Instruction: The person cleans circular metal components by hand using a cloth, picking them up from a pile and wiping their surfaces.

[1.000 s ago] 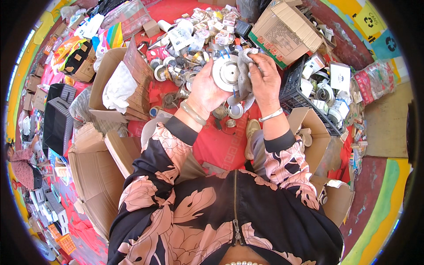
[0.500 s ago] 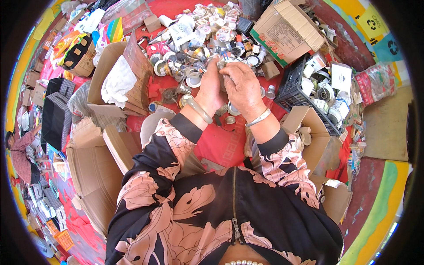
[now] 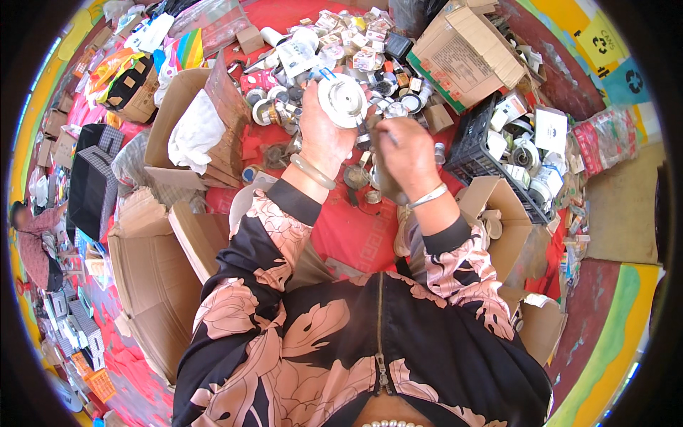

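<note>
My left hand (image 3: 324,128) is closed on a white round spool-like piece (image 3: 342,100), whose flat face with a silvery centre is turned up. To its right my right hand (image 3: 409,153) is closed round a brownish-grey long thing (image 3: 386,167), smeared by motion; its kind cannot be told. The two hands are apart, above the near edge of a pile of small goods (image 3: 284,107) on a red cloth (image 3: 356,231). White-rimmed spools, small boxes and little jars lie mixed in that pile. Just below the hands sits a small round metal piece (image 3: 373,196).
An open carton (image 3: 178,107) with white plastic in it stands left. Right is a black crate (image 3: 469,139) full of white round pieces and boxes. A tilted carton (image 3: 462,57) lies behind. Cartons flank my legs. A person (image 3: 39,245) is at far left.
My hands, close together before, have come apart. The white round piece now shows in my left hand. My right hand has moved right and down with the brownish-grey thing.
</note>
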A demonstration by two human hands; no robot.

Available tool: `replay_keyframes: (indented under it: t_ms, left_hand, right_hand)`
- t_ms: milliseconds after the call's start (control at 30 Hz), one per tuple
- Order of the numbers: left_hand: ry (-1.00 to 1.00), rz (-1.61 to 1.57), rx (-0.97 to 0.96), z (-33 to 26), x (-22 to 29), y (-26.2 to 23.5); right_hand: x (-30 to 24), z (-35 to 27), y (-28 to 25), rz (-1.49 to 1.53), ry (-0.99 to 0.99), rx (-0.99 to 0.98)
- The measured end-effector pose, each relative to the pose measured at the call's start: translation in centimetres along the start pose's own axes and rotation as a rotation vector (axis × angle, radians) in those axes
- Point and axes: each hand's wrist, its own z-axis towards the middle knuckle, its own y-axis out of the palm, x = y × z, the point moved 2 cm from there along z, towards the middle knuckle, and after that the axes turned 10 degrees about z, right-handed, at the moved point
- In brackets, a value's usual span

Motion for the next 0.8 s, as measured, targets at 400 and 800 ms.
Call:
replay_keyframes:
  t_ms: [400, 800]
  left_hand:
    - [0.128, -0.198, -0.062, 0.3, 4.3, -1.1]
    - [0.511, -0.035, -0.228, -9.8, 23.0, 2.3]
  right_hand:
    - [-0.8, -0.2, 1.5, 0.114, 0.070, 0.002]
    - [-12.3, -3.5, 8.8, 1.465, 0.829, -0.073]
